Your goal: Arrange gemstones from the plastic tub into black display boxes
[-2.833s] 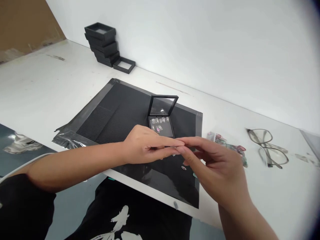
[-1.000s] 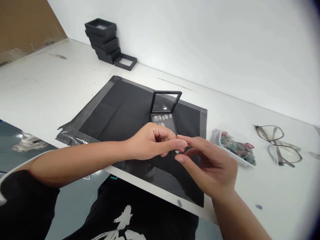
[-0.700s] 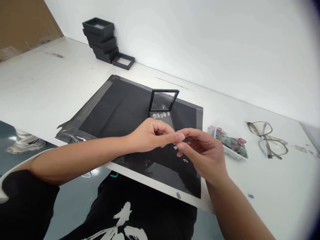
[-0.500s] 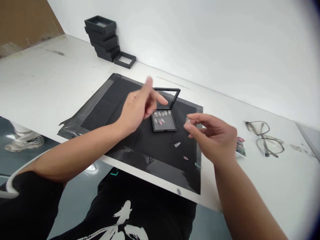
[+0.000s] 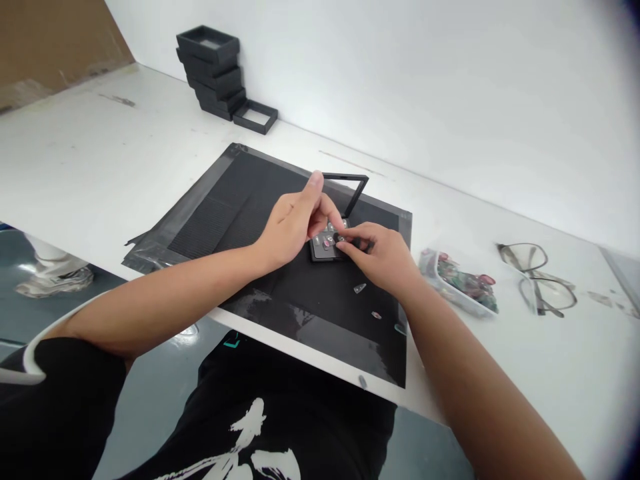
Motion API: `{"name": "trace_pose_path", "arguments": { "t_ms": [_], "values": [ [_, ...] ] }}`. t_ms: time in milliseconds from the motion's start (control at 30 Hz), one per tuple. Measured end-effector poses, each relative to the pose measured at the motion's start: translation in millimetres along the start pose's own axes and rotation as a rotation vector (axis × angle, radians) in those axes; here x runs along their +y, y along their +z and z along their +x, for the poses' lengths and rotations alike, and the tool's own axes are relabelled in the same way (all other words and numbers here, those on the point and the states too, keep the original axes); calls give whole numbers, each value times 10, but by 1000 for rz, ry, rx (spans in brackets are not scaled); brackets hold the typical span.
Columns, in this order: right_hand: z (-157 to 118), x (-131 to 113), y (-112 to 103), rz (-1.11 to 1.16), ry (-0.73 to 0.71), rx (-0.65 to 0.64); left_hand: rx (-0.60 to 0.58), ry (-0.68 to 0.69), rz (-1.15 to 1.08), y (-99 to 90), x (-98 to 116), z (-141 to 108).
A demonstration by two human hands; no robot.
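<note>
A small black case stands on the black mat with its windowed lid raised. Several clear press-on nails with decorations lie in rows on its grey base, partly hidden by my hands. My right hand is over the right side of the case, thumb and forefinger pinching a small press-on nail. From the left, my left hand reaches over the case, thumb up and forefinger stretched close to the right fingertips; it holds nothing that I can see. Loose on the mat lie a pale press-on nail and a pink one.
A clear plastic tub of coloured pieces sits right of the black mat, beside eyeglasses. Black frame boxes are stacked by the wall, with a single one alongside. A small grey piece lies near the table edge.
My right hand has carried the pinched press-on nail left to the case. My left hand has shifted slightly right, its forefinger now near the right fingertips. The tub has come into view.
</note>
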State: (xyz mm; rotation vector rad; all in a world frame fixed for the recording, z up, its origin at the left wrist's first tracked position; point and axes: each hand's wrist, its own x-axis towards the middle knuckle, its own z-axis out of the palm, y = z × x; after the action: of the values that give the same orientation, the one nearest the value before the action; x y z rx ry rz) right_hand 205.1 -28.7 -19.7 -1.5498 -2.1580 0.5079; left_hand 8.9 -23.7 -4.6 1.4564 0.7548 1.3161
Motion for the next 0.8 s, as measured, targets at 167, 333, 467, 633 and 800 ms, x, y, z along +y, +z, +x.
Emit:
{"name": "trace_pose_path", "arguments": {
  "t_ms": [167,333,467,633,800],
  "values": [
    [-55,62,58,88,7,56,-48,-17,-7,-3,-3,-16],
    [-59,80,99,92,-2,50,-66,-13,-16,1,-13,-21],
    [-62,50,58,52,-27,-1,-70,-20,2,4,-19,-25],
    [-64,40,35,41,1,-6,-90,-15,11,2,-22,-23],
    [-42,19,70,-19,-7,-1,-95,-3,26,4,-22,-21]
  ]
}}
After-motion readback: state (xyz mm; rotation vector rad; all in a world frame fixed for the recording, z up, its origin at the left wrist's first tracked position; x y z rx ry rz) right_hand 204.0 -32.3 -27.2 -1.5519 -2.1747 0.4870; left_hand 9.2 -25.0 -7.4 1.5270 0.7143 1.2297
